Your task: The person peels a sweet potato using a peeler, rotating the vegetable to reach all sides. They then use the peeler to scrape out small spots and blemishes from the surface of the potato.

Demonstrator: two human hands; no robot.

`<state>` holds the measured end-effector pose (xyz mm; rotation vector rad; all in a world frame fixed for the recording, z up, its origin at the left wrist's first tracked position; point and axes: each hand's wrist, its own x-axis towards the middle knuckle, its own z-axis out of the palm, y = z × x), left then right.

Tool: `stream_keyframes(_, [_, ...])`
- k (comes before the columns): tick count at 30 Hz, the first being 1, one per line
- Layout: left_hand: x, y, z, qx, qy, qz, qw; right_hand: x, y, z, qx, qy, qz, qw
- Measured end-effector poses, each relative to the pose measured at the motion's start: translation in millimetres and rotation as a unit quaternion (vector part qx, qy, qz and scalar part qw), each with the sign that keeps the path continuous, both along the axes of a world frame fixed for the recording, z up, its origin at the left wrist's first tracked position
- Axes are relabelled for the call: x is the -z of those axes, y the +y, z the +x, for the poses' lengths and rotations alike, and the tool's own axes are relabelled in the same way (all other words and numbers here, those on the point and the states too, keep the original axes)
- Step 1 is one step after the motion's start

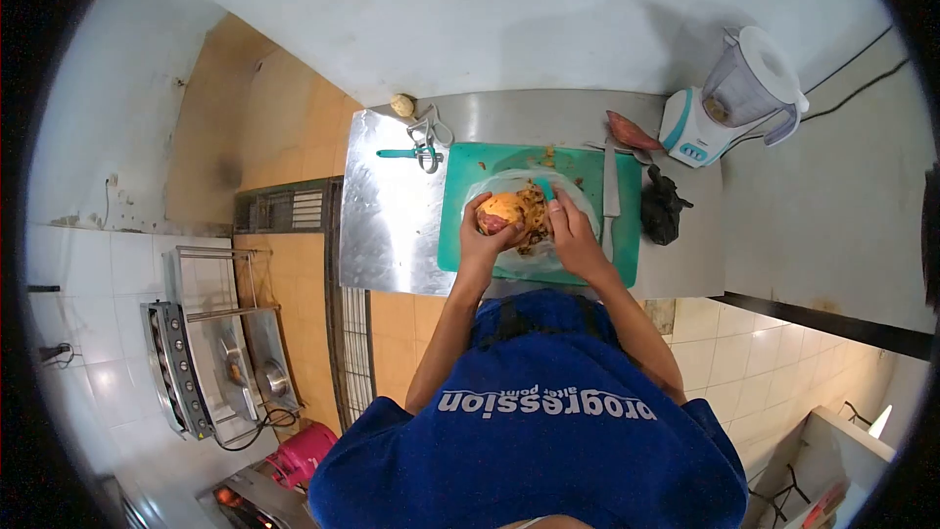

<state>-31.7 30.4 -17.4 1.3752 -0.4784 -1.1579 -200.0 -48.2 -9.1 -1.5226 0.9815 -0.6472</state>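
Observation:
My left hand (482,237) is closed around a partly peeled sweet potato (503,206), its flesh orange with a reddish skin patch. In my right hand (576,240) is a small teal tool (543,187), close beside the sweet potato; its working end is hard to make out. Brownish peelings (535,220) lie below both hands on a clear plastic bag (583,194). That bag is spread over a green cutting board (460,186). A large knife (611,186) rests along the board's right side.
A steel table (382,225) carries everything. At its left are a teal-handled utensil (397,153), metal tongs-like pieces (431,127) and a pale round item (402,105). To the right stand a blender (720,108), a reddish sweet potato (632,131) and a black plastic bag (664,206).

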Motion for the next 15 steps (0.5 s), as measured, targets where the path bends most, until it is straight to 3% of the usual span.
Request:
stream_keyframes(1, [1, 1, 3, 0.006, -0.013, -0.005, 1.000, 2, 0, 1, -0.058, 0.019, 0.135, 0.989])
stream_keyframes(2, [3, 3, 6, 0.006, -0.012, -0.004, 1.000, 4, 5, 6, -0.058, 0.020, 0.136, 0.989])
stream_keyframes(5, [11, 7, 17, 0.047, -0.070, -0.030, 0.996, 1, 23, 21, -0.056, -0.011, 0.066, 0.996])
stream_keyframes(7, [3, 7, 19, 0.093, -0.134, -0.083, 0.983, 7, 24, 27, -0.052, 0.032, -0.023, 0.998])
stream_keyframes(10, [-12, 7, 24, 0.112, -0.114, -0.080, 0.984, 23, 22, 37, -0.016, -0.051, -0.013, 0.999])
stream_keyframes(15, [8, 1, 36, 0.110, -0.055, -0.080, 0.989, 17, 21, 45, 0.040, 0.009, -0.020, 0.999])
